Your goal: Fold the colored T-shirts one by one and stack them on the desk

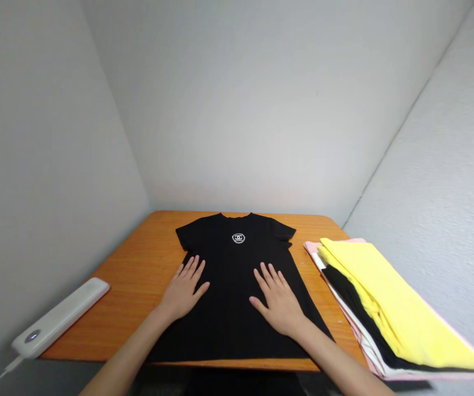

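A black short-sleeved T-shirt (pixel 232 308) lies spread flat on the wooden table, its neckline towards the back wall and its hem near the front edge. A round white emblem (pixel 238 238) sits on its chest. On the shirt's left side rests my left hand (pixel 184 289), fingers stretched out and palm down. My right hand (pixel 277 301) lies flat on the right half of the cloth, fingers spread. Neither hand grips the fabric. The shirt's right sleeve (pixel 283 230) looks slightly doubled at its lower edge.
At the right stands a stack of folded clothes, yellow (pixel 393 297) on top, with black, white and pink layers beneath. A long white device (pixel 64 316) with a lit button and cable lies at the table's left edge. Walls enclose the wooden table (pixel 138 258) behind and on both sides.
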The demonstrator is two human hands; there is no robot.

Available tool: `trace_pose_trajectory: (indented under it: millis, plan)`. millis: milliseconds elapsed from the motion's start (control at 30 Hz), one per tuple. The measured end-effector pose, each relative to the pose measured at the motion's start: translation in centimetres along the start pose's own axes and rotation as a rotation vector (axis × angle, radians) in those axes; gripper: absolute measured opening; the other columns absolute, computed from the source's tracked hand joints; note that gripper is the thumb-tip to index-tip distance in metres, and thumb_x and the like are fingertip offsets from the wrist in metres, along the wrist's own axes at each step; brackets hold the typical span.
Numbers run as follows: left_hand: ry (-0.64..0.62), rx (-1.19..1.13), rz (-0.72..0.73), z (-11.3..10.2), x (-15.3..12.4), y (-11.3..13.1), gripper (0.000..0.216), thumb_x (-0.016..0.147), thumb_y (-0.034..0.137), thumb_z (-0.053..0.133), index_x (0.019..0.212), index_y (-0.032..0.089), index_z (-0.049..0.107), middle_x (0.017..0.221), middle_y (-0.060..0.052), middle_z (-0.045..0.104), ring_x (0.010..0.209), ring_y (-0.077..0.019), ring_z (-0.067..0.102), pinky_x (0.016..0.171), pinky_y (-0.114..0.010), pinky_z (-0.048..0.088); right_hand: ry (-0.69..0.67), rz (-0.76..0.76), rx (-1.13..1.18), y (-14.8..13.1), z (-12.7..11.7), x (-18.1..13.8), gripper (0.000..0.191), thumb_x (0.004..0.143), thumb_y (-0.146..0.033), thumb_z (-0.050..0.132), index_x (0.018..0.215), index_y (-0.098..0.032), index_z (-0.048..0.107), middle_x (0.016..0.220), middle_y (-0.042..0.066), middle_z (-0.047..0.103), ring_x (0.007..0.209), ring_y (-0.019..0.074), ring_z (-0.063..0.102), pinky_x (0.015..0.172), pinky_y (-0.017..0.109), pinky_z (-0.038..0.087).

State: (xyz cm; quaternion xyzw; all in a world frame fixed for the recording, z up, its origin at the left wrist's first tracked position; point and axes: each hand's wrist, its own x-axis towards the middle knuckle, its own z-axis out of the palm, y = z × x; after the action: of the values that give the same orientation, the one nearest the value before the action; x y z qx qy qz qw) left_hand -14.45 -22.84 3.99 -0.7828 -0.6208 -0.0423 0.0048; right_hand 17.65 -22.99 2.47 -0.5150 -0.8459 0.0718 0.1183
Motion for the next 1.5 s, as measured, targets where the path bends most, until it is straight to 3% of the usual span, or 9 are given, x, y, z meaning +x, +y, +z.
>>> trace_pose_trajectory:
  millis: [167,333,500,600,700,1167,1267,1333,1500]
  plan:
    - [-0.052,0.003,0.037,-1.9,1.3,0.1,0.069,0.092,0.065,0.025,0.147,0.024,0.036,0.155,-0.006,0.028,0.145,-0.027,0.021,0.119,-0.05,0.015,-0.037,-0.018,0.062,-0.8,-0.9,0.5,0.083,0.092,-0.072,0.022,0.153,-0.016,0.02,0.158,0.009,0.008,0.146,0.0275,0.005,0.118,0.046,0.013]
    - [0.038,0.033,0.036,-2.7,7.4,0.8,0.065,0.097,0.055,0.018,0.146,0.018,0.038,0.156,-0.007,0.026,0.146,-0.0231,0.02,0.118,-0.044,0.019,0.1,-0.013,0.032,-0.8,-2.5,7.9,0.087,0.094,-0.069,0.017,0.152,-0.005,0.018,0.157,0.014,0.007,0.146,0.0253,0.003,0.119,0.042,0.008]
    - [-0.016,0.082,-0.171,-1.1,11.9,-1.0,0.066,0.096,0.054,0.02,0.146,0.015,0.038,0.156,-0.012,0.025,0.146,-0.0277,0.017,0.117,-0.049,0.017,0.074,0.184,-0.023,3.4,-1.0,13.4,0.083,0.096,-0.064,0.02,0.151,-0.002,0.022,0.157,0.018,0.012,0.146,0.0281,0.007,0.118,0.043,0.008]
    - [-0.035,0.072,-0.266,0.0,12.2,-3.2,0.071,0.093,0.062,0.021,0.148,0.019,0.034,0.156,-0.014,0.025,0.144,-0.0343,0.022,0.112,-0.057,0.023,0.035,0.258,-0.074,6.7,0.5,13.5,0.082,0.094,-0.066,0.021,0.151,-0.007,0.025,0.157,0.015,0.014,0.146,0.0287,0.006,0.117,0.045,0.006]
    - [0.005,0.067,-0.287,1.0,11.9,-4.8,0.072,0.091,0.066,0.019,0.15,0.026,0.028,0.158,-0.01,0.021,0.145,-0.0316,0.02,0.114,-0.054,0.022,0.05,0.265,-0.096,8.6,1.6,13.0,0.082,0.093,-0.069,0.019,0.151,-0.012,0.026,0.157,0.012,0.014,0.146,0.0278,0.005,0.117,0.044,0.006]
    - [-0.014,0.142,-0.303,0.7,11.9,-4.3,0.063,0.096,0.056,0.021,0.151,0.025,0.025,0.158,-0.01,0.021,0.146,-0.0282,0.018,0.116,-0.052,0.014,0.022,0.285,-0.086,9.2,2.2,13.5,0.081,0.094,-0.068,0.02,0.153,-0.013,0.023,0.158,0.01,0.011,0.146,0.0264,0.002,0.117,0.043,0.001]
    - [0.027,0.255,-0.275,-0.8,11.6,-2.3,0.058,0.097,0.045,0.029,0.149,0.019,0.029,0.157,-0.013,0.02,0.147,-0.0273,0.013,0.117,-0.051,0.003,-0.009,0.306,-0.065,8.6,1.9,13.3,0.079,0.094,-0.066,0.021,0.153,-0.013,0.02,0.159,0.009,0.008,0.146,0.025,-0.001,0.117,0.042,-0.001]
    - [0.091,0.309,-0.173,-2.2,10.9,0.6,0.058,0.096,0.04,0.036,0.148,0.013,0.033,0.157,-0.015,0.018,0.148,-0.0272,0.008,0.118,-0.05,-0.001,-0.033,0.322,-0.032,8.2,1.7,13.2,0.081,0.094,-0.067,0.022,0.153,-0.012,0.019,0.159,0.009,0.006,0.146,0.0249,-0.004,0.117,0.041,-0.002]
    - [0.111,0.088,0.229,-3.5,4.7,12.5,0.062,0.096,0.052,0.033,0.145,0.016,0.039,0.157,-0.011,0.021,0.147,-0.0267,0.013,0.119,-0.051,0.011,-0.017,0.343,0.015,8.2,0.3,14.4,0.084,0.093,-0.068,0.022,0.152,-0.009,0.021,0.158,0.013,0.01,0.146,0.0258,0.001,0.117,0.041,0.003]
